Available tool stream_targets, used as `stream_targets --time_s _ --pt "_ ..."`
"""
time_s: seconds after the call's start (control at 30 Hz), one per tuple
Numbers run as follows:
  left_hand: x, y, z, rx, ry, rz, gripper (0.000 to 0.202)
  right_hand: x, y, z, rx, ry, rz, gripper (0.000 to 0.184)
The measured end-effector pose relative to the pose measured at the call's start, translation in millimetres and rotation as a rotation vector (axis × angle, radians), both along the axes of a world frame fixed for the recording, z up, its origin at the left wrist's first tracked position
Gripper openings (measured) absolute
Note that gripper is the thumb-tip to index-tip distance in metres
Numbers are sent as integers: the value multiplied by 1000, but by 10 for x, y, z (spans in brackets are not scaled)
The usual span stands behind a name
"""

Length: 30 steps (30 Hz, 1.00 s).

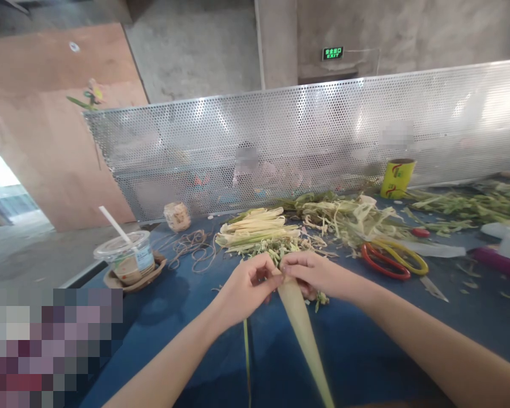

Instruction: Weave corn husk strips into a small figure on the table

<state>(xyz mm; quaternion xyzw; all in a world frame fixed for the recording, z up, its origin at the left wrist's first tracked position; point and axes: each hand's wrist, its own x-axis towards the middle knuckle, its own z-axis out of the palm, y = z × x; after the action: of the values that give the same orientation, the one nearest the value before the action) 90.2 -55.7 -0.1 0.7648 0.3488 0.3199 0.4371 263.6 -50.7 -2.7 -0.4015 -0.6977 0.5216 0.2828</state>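
Observation:
Between my two hands runs a long pale-green leaf strip [301, 326], broad at my fingers and narrowing toward the bottom of the view. My left hand [257, 280] pinches its upper end between thumb and fingers. Close beside it, my right hand [304, 269] grips the same end, fingers curled around it. A thin green strand [247, 351] hangs below my left hand; where it is fastened is hidden. Just beyond my hands lies a bundle of pale husk strips [259, 226], with small green scraps around its near end.
At left, a lidded drink cup [131, 260] with a straw stands on a woven tray [159, 271]. Loose twine [193, 249] lies behind. To the right are red-and-yellow scissors [385, 266], a heap of leaves [344, 215] and a yellow can [398, 180]. A perforated metal screen [280, 130] borders the table.

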Motion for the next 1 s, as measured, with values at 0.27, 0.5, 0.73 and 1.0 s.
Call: stream_targets --time_s 0.27,0.5,0.73,1.0 --pt "28 22 33 -24 -115 86 18 7 14 25 66 149 -25 27" --pt "40 -32 0 113 -97 247 17 -31 12 4 102 131 -108 28" --pt "99 -59 -23 161 -143 206 17 -32 46 -9 31 253 -182 29" --pt "75 21 -3 -19 -273 233 20 -11 27 -5 -95 312 -40 28"
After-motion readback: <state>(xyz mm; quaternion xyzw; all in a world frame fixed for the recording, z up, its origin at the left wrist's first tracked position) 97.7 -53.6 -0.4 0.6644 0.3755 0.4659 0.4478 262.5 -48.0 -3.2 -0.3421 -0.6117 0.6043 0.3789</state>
